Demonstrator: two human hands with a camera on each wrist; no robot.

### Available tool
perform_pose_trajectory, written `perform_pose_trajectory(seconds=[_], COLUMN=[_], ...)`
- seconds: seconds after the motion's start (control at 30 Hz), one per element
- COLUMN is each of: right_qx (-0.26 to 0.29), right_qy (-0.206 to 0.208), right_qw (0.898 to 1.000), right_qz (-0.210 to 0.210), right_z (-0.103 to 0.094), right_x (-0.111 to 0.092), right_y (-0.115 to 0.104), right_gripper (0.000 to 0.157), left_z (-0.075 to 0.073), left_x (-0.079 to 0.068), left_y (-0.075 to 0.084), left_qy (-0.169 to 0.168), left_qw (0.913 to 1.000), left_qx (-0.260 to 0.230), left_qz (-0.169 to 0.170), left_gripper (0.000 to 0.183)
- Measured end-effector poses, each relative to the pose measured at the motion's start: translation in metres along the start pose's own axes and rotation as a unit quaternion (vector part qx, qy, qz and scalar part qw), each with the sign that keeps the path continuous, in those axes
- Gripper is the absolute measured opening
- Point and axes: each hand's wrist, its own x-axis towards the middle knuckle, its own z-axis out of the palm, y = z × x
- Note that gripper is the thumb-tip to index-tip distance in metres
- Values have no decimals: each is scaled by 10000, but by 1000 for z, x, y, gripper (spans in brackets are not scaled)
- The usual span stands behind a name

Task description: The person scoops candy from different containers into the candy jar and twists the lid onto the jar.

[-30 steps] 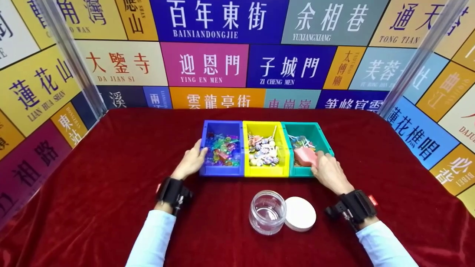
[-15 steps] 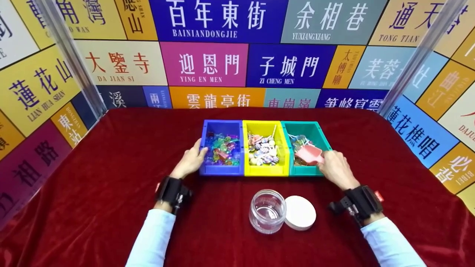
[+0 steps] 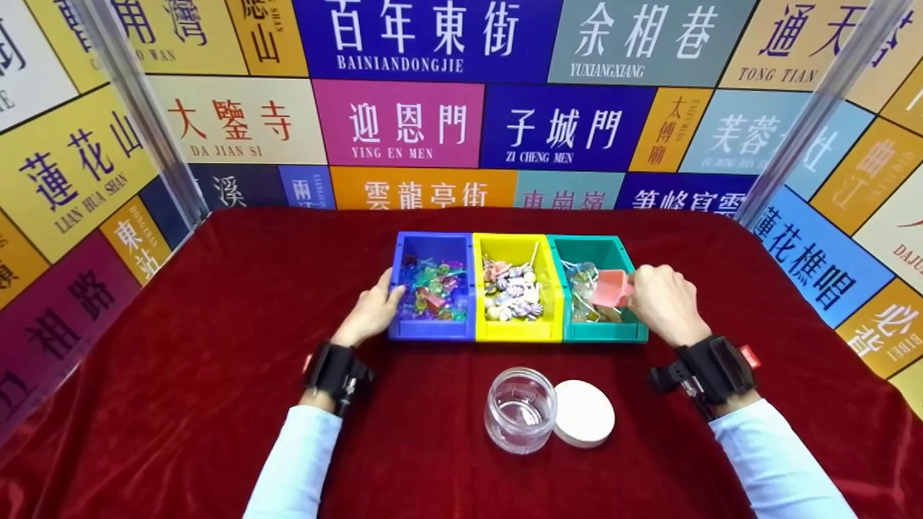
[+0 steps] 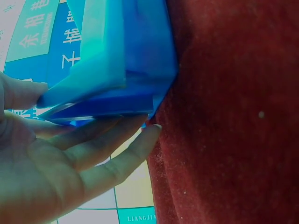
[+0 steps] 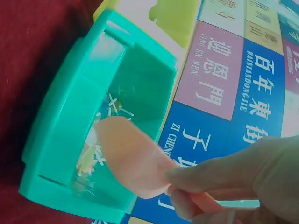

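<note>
My right hand (image 3: 662, 301) pinches the handle of a pink scoop (image 3: 611, 287) over the right side of the green bin (image 3: 604, 331). Seen from the right wrist, the scoop (image 5: 135, 156) overlaps the wrapped lollipops (image 5: 88, 151) lying in that bin. At the far left of the row, my left hand (image 3: 373, 311) holds the side wall of the blue bin (image 3: 433, 331). Its thumb lies over the rim and the fingers (image 4: 117, 168) run along the outside. Colourful clear pieces (image 3: 436, 288) fill the blue bin's floor.
Between the two bins stands a yellow bin (image 3: 518, 333) of striped lollipops (image 3: 513, 292). An uncovered clear jar (image 3: 520, 411) stands nearer me, with a white lid (image 3: 584, 414) beside it on the red cloth (image 3: 252, 303). A sign-covered wall (image 3: 404, 126) rises behind.
My right hand has drawn back and to the right, and the scoop has turned and shifted right within the green bin. The left hand stays at the blue bin.
</note>
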Motion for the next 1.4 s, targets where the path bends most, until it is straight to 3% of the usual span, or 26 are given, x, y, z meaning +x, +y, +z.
perform_pose_trajectory(seconds=[0.13,0.3,0.53,0.73,0.93,1.1,1.27,1.4], right_qx=[-501,-871,-1125,-719,-43,660,1010,1207], right_qy=[400,727,556,208,-462,-971,-1197,-1391], right_qw=[9974,9910,9876,9950,9989,9919,9868,9815], right_qz=[-316,-705,-949,-664,-112,484,402,525], right_z=[6,15,22,20,16,18,26,35], right_x=[0,0,4,10,14,17,20,23], right_y=[-4,-7,-9,-3,6,15,21,20], right_gripper=[17,14,22,11,14,17,15,25], left_z=[1,1,1,1,1,2,2,3], left_x=[0,0,-1,-1,-1,-1,-1,-1], left_y=[0,-1,-1,-3,-3,-3,-2,-2], left_qy=[-23,-38,-4,73,42,10,59,107], left_qw=[10000,10000,10000,9998,9999,10000,9999,9998], left_qx=[-22,-3,4,123,122,37,66,57], left_qz=[-13,-41,44,117,96,44,92,127], left_gripper=[50,50,50,50,51,51,50,49])
